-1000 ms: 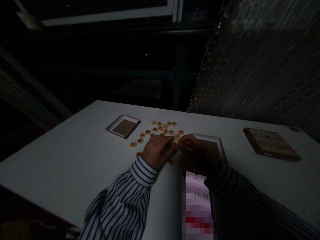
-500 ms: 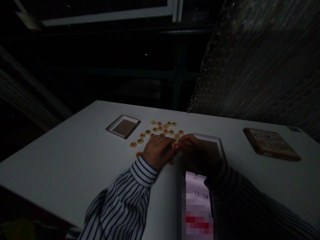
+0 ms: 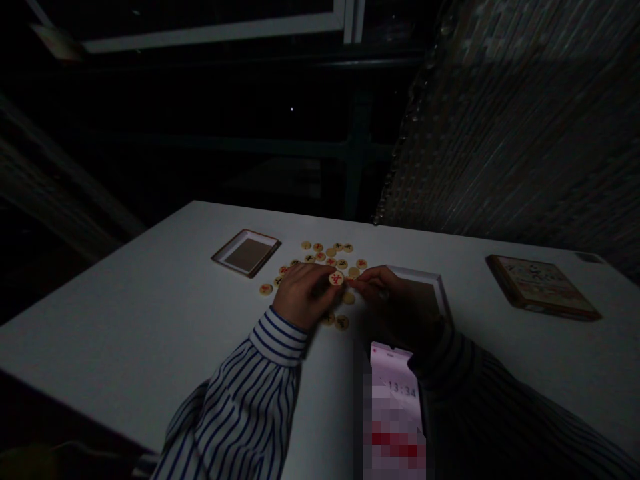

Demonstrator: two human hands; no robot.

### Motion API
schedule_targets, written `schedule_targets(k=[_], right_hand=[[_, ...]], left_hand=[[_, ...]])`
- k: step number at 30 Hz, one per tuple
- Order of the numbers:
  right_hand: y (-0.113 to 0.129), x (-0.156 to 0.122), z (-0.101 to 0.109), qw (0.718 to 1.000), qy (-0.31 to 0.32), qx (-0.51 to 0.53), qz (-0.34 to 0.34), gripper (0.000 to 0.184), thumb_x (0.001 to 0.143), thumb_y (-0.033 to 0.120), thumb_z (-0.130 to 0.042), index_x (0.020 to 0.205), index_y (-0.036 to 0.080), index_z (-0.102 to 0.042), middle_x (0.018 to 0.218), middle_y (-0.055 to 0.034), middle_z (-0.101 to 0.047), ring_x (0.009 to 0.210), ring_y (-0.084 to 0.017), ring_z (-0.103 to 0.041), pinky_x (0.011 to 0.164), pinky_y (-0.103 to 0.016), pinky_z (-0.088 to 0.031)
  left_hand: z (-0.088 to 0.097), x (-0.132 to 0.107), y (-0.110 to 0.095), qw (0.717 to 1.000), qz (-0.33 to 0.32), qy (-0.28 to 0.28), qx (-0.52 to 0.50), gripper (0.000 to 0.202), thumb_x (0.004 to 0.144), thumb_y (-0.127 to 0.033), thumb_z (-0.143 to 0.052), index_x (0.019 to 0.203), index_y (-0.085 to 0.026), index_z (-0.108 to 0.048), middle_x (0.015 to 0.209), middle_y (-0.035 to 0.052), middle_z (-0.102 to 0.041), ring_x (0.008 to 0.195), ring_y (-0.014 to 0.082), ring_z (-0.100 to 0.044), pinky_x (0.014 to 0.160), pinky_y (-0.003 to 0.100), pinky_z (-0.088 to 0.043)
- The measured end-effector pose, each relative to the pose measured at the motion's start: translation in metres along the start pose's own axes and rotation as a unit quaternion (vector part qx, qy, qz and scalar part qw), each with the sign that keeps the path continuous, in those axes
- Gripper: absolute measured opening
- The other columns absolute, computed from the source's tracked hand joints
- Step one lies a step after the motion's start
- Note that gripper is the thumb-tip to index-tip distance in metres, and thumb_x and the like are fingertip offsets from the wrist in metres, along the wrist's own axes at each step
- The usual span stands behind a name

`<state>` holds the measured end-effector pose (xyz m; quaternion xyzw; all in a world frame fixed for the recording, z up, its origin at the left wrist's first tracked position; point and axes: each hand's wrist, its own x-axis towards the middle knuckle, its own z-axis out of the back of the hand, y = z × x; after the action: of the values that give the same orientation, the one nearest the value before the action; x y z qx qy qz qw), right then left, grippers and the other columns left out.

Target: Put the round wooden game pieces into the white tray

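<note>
Between the thumb and fingers of my left hand (image 3: pixel 306 293) is a round Chinese chess piece (image 3: pixel 336 278), pale wood with a red character facing me. Close to its right edge are the fingertips of my right hand (image 3: pixel 387 300), which is in deep shadow. Those fingers are drawn together, and whether anything is between them is too dark to make out. Loose chess pieces (image 3: pixel 341 264) with red or black characters lie beyond my hands, some face down. Several more, such as a black-marked piece (image 3: pixel 342 323), lie below them. My left hand covers part of the group.
On the white table (image 3: pixel 125 300), an open shallow box half (image 3: pixel 273 252) stands left of the pieces. Another box half (image 3: pixel 440 293) is partly behind my right hand. A closed box (image 3: pixel 545 287) lies far right. A lit phone (image 3: pixel 395 373) is near me. A beaded curtain (image 3: pixel 500 133) hangs behind.
My left hand has moved slightly left with the red-marked piece, away from my right fingertips. The piece faces me more fully now. My right hand has barely moved.
</note>
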<state>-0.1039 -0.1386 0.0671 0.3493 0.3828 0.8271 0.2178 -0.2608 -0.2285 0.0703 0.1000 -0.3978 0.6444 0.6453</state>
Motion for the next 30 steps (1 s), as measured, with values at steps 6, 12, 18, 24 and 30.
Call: schedule_targets(k=[6, 12, 18, 24, 30], right_hand=[[-0.001, 0.0, 0.002, 0.998, -0.013, -0.069, -0.001, 0.009, 0.081, 0.026, -0.046, 0.08, 0.018, -0.05, 0.072, -0.0005, -0.059, 0.066, -0.012, -0.055, 0.06, -0.023, -0.042], [-0.003, 0.001, 0.001, 0.994, -0.013, -0.105, 0.011, 0.009, 0.08, 0.024, -0.046, 0.083, 0.018, -0.052, 0.075, -0.0019, -0.061, 0.068, -0.012, -0.057, 0.062, -0.024, -0.042], [-0.002, 0.001, 0.002, 0.988, -0.031, -0.149, 0.011, 0.011, 0.079, 0.025, -0.046, 0.081, 0.018, -0.054, 0.074, -0.0027, -0.062, 0.069, -0.014, -0.058, 0.063, -0.026, -0.042], [0.003, 0.006, 0.005, 0.977, -0.025, -0.212, 0.025, 0.012, 0.079, 0.025, -0.046, 0.082, 0.019, -0.056, 0.08, -0.0031, -0.064, 0.073, -0.016, -0.058, 0.067, -0.028, -0.041], [0.006, 0.018, 0.002, 0.95, 0.049, -0.302, 0.066, 0.013, 0.078, 0.022, -0.046, 0.08, 0.019, -0.058, 0.077, -0.0035, -0.063, 0.075, -0.016, -0.055, 0.07, -0.028, -0.036]], left_hand=[[-0.001, -0.001, 0.006, 0.998, 0.013, 0.052, 0.029, 0.021, 0.075, -0.029, -0.054, 0.091, -0.017, -0.059, 0.086, 0.0053, -0.064, 0.081, 0.0188, -0.056, 0.078, 0.036, -0.042], [-0.002, -0.002, 0.011, 0.991, 0.019, 0.108, 0.077, 0.021, 0.071, -0.029, -0.055, 0.088, -0.017, -0.06, 0.09, 0.0063, -0.062, 0.086, 0.021, -0.054, 0.081, 0.038, -0.04], [-0.004, -0.004, 0.012, 0.982, 0.033, 0.15, 0.112, 0.023, 0.069, -0.032, -0.056, 0.087, -0.019, -0.064, 0.091, 0.007, -0.061, 0.088, 0.0236, -0.053, 0.081, 0.041, -0.038], [-0.006, -0.006, 0.016, 0.979, 0.034, 0.162, 0.119, 0.023, 0.072, -0.033, -0.055, 0.089, -0.021, -0.065, 0.092, 0.0065, -0.059, 0.088, 0.0233, -0.053, 0.081, 0.042, -0.038], [-0.008, -0.007, 0.016, 0.973, 0.045, 0.182, 0.138, 0.02, 0.071, -0.033, -0.057, 0.085, -0.022, -0.066, 0.093, 0.0067, -0.058, 0.089, 0.023, -0.052, 0.08, 0.042, -0.039]])
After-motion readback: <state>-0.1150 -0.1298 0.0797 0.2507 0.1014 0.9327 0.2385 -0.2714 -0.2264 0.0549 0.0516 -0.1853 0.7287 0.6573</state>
